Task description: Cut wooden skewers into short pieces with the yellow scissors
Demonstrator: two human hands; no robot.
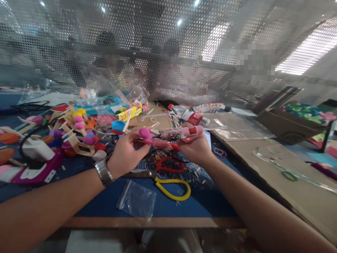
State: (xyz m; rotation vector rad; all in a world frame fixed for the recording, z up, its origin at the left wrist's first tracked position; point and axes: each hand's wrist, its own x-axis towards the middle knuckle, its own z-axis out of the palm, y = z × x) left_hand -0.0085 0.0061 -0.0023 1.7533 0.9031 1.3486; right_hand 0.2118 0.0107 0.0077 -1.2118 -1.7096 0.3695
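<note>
Over the middle of the table, my left hand (127, 151), with a metal watch (104, 171) at its wrist, pinches a small craft piece with a bright pink ball (144, 133). The lower part of that piece is hidden by my fingers. My right hand (196, 147) is wrapped round a pink hot glue gun (193, 131) with a small red light. Its dirty, glue-streaked front points left, close to the pink ball; I cannot tell whether they touch. Below my hands lie yellow-handled scissors (176, 191) and a red-handled pair (170, 165).
Stick frames with coloured balls (79, 137) crowd the left, beside a purple power strip (39, 172) with a white plug. A plastic bottle (191, 116) lies behind my hands. A small clear bag (137, 200) rests near the front edge. Right stands a cardboard box (284, 123).
</note>
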